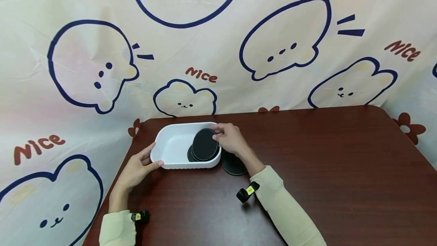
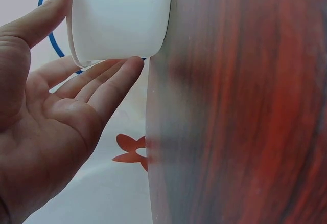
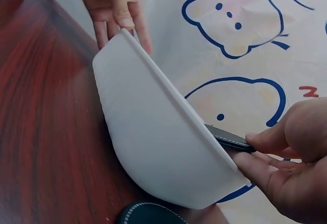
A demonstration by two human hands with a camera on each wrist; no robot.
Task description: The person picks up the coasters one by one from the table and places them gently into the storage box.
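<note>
A white oblong container (image 1: 172, 145) with rounded corners stands near the table's far left. My left hand (image 1: 135, 168) grips its left end, the thumb at the near corner; the left wrist view shows the fingers (image 2: 115, 83) against its end. My right hand (image 1: 230, 137) pinches a round black coaster (image 1: 206, 144) by its edge, tilted over the container's right side. In the right wrist view, the stitched coaster (image 3: 230, 138) sits between thumb and fingers at the rim. Under it, more black round edge (image 1: 191, 155) shows inside the container. Another black coaster (image 1: 233, 164) lies on the table, partly hidden by my right wrist.
The dark brown wooden table (image 1: 324, 170) extends widely to the right and toward me. Behind it and along the left hangs a pale cloth (image 1: 225, 48) with cartoon figures. Each sleeve cuff has a black strapped device (image 1: 247, 192) beside it.
</note>
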